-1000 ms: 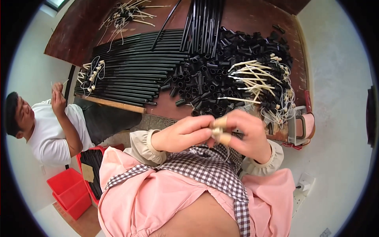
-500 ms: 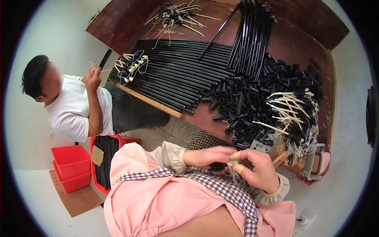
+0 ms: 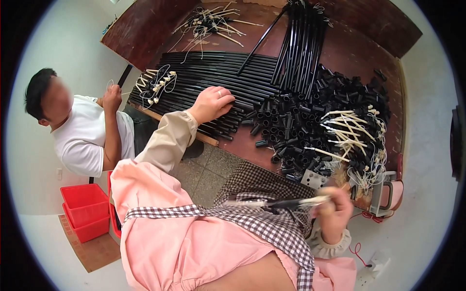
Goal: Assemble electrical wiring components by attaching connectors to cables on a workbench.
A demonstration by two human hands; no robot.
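Note:
My left hand (image 3: 212, 104) lies over the row of long black tubes (image 3: 189, 72) on the table, knuckles up and fingers curled down. Its fingertips are hidden, so whether it grips a tube does not show. A ring is on one finger. Low at the right, my right hand (image 3: 335, 211) is closed around one end of a thin cream-coloured stick (image 3: 315, 200) with a black middle part. The stick is blurred and lies level across my lap. Right of the tubes is a heap of short black plastic sleeves (image 3: 286, 114), with cream sticks and white cords (image 3: 347, 131) on top.
A bundle of black tubes (image 3: 303, 48) lies across the table's far side, near tangled corded sticks (image 3: 211, 24). A metal fixture with a hole plate (image 3: 315, 179) stands at the near right edge. Red bins (image 3: 85, 199) are at left. Another person in a white shirt (image 3: 87, 131) handles cord.
My hands have parted. The left one has moved up and left onto the black tubes; the right has drawn slightly down, with the stick now stretched out from it.

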